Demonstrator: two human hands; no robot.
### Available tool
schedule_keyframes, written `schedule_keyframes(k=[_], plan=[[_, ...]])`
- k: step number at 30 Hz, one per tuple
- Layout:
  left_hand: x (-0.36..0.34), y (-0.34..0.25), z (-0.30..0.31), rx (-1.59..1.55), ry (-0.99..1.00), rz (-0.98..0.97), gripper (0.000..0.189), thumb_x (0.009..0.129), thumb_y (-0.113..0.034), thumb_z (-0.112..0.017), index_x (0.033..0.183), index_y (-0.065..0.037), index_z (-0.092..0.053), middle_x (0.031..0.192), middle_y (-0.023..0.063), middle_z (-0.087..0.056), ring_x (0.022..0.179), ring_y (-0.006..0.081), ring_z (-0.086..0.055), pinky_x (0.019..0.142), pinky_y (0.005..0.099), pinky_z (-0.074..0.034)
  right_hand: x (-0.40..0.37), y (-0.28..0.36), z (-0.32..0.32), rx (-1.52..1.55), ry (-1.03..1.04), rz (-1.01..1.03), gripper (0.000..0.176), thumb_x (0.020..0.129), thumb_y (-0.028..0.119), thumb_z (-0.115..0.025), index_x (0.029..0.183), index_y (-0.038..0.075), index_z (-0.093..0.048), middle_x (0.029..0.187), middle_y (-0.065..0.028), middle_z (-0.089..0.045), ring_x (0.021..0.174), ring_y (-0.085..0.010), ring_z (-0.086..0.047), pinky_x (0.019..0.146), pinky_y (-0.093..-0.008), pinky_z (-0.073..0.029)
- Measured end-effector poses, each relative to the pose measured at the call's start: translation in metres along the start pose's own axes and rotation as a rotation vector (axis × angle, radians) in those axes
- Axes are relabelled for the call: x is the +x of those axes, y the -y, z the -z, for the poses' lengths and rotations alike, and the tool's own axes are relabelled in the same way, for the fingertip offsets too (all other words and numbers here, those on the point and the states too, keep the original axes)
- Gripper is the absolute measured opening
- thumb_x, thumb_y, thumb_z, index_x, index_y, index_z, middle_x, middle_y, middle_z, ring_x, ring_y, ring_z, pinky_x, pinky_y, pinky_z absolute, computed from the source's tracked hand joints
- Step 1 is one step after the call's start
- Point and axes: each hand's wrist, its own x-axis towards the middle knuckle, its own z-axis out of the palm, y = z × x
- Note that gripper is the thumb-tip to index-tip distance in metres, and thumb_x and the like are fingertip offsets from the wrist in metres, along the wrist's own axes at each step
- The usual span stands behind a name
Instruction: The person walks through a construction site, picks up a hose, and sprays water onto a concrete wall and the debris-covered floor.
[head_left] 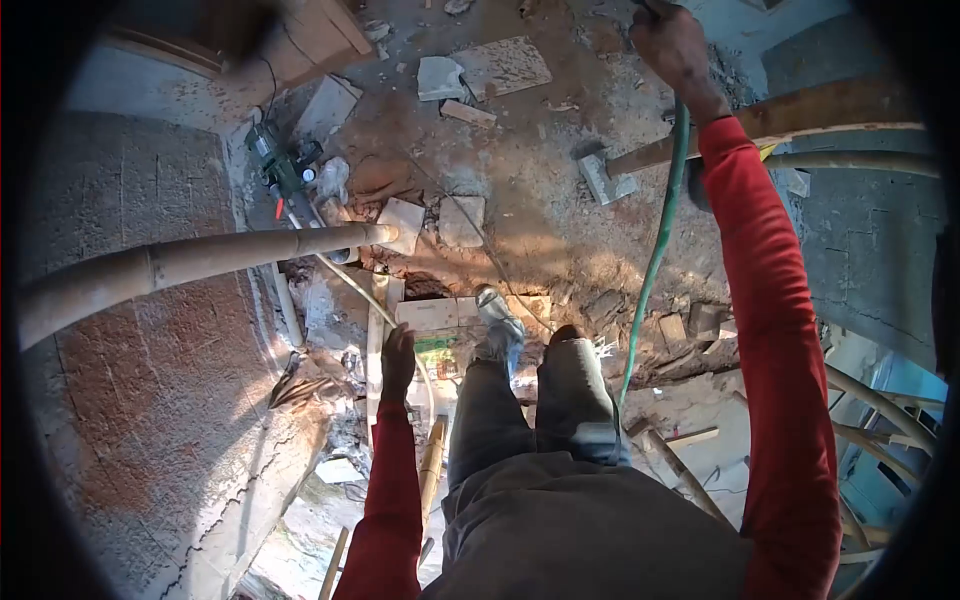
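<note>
My right hand (675, 50), at the end of the raised red sleeve, is closed around a green hose (660, 235) near the top edge of the view. A dark end piece (652, 10) shows past the fingers. The hose hangs beside my forearm down to the floor by my right leg. Lower down, my left hand (396, 365) hangs open, its fingers pointing forward. It overlaps a thin pale hose (345, 278) that runs across the rubble. My feet stand among broken tiles and dirt.
A green pump-like machine with a gauge (285, 165) sits against the left wall. A bamboo pole (220, 252) crosses from the left, and wooden planks (850, 112) slant in from the right. White blocks (607, 180), tile pieces (505, 65) and rubble cover the uneven floor.
</note>
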Motion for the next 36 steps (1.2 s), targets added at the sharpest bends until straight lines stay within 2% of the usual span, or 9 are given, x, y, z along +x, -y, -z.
schedule_keyframes(k=[2,5,10,11,15,19,29,31,36], plan=[[0.127,-0.204,0.047,-0.512,0.054,0.256,0.043,0.112,-0.026,-0.054,0.146,0.000,-0.059,0.128,0.0166,-0.073,0.118,0.0254,-0.071,0.100,0.0359,-0.055,0.080,0.000,-0.029,0.059,-0.056,0.071,0.025,0.091,0.014,-0.066,0.110,0.001,-0.073,0.093,-0.0372,-0.064,0.090,-0.0500,-0.066,0.070,-0.0550,-0.052],[0.254,-0.316,0.074,-0.523,0.124,-0.042,0.041,0.111,-0.024,-0.054,0.144,0.000,-0.059,0.125,0.0151,-0.074,0.115,0.0244,-0.073,0.101,0.0363,-0.055,0.209,-0.019,-0.081,0.118,-0.285,0.206,0.020,0.090,0.013,-0.063,0.101,-0.002,-0.071,0.080,-0.0322,-0.062,0.071,-0.0496,-0.057,0.063,-0.0500,-0.049],[0.379,-0.357,0.083,-0.072,0.184,0.005,0.026,0.106,-0.012,-0.059,0.128,-0.002,-0.068,0.116,0.0174,-0.076,0.105,0.0216,-0.076,0.091,0.0325,-0.058,0.406,-0.001,-0.108,0.235,-0.231,0.059,0.017,0.089,0.013,-0.064,0.094,-0.003,-0.069,0.075,-0.0253,-0.060,0.065,-0.0353,-0.060,0.062,-0.0485,-0.048],[0.426,-0.312,0.069,0.221,0.128,-0.438,0.024,0.104,-0.014,-0.062,0.121,0.000,-0.071,0.112,0.0192,-0.075,0.104,0.0259,-0.076,0.090,0.0360,-0.058,0.512,-0.019,-0.141,0.218,-0.255,0.109,0.018,0.089,0.014,-0.064,0.094,-0.003,-0.069,0.074,-0.0240,-0.060,0.065,-0.0333,-0.061,0.062,-0.0482,-0.048],[0.419,-0.250,0.035,-0.156,0.000,0.365,0.028,0.100,-0.021,-0.066,0.115,0.001,-0.075,0.109,0.0160,-0.079,0.103,0.0264,-0.076,0.088,0.0385,-0.059,0.663,0.008,-0.157,0.155,-0.150,0.074,0.022,0.092,0.016,-0.062,0.092,-0.005,-0.069,0.071,-0.0202,-0.059,0.063,-0.0289,-0.060,0.061,-0.0467,-0.046],[0.490,-0.400,0.081,-0.379,-0.003,0.660,0.032,0.105,-0.019,-0.063,0.129,0.001,-0.070,0.109,0.0087,-0.078,0.097,0.0167,-0.074,0.083,0.0315,-0.059,0.851,0.056,-0.167,0.259,-0.203,0.199,0.025,0.097,0.019,-0.061,0.095,-0.005,-0.069,0.073,-0.0234,-0.063,0.063,-0.0302,-0.060,0.063,-0.0482,-0.047],[0.900,-0.651,0.319,0.066,-0.213,-0.022,0.033,0.104,-0.021,-0.065,0.125,0.004,-0.072,0.100,0.0064,-0.076,0.092,0.0138,-0.071,0.084,0.0285,-0.055,1.108,0.240,-0.121,0.618,-0.428,0.541,0.037,0.100,0.015,-0.062,0.131,-0.005,-0.070,0.079,-0.0295,-0.067,0.066,-0.0245,-0.069,0.064,-0.0413,-0.051],[0.996,-0.740,0.345,-0.354,-0.274,-0.251,0.032,0.105,-0.023,-0.065,0.122,0.003,-0.073,0.107,0.0057,-0.076,0.099,0.0110,-0.067,0.090,0.0287,-0.053,1.145,0.268,-0.123,0.742,-0.484,0.545,0.034,0.099,0.014,-0.065,0.125,-0.006,-0.072,0.079,-0.0287,-0.068,0.067,-0.0182,-0.067,0.063,-0.0394,-0.051],[1.093,-0.971,0.439,-0.504,-0.447,-0.548,0.054,0.112,-0.039,-0.057,0.147,0.003,-0.058,0.135,0.0122,-0.069,0.123,0.0209,-0.067,0.104,0.0366,-0.053,1.195,0.342,-0.132,0.879,-0.284,0.518,0.035,0.098,0.030,-0.067,0.122,0.007,-0.077,0.101,-0.0251,-0.077,0.093,-0.0408,-0.076,0.087,-0.0456,-0.059]])
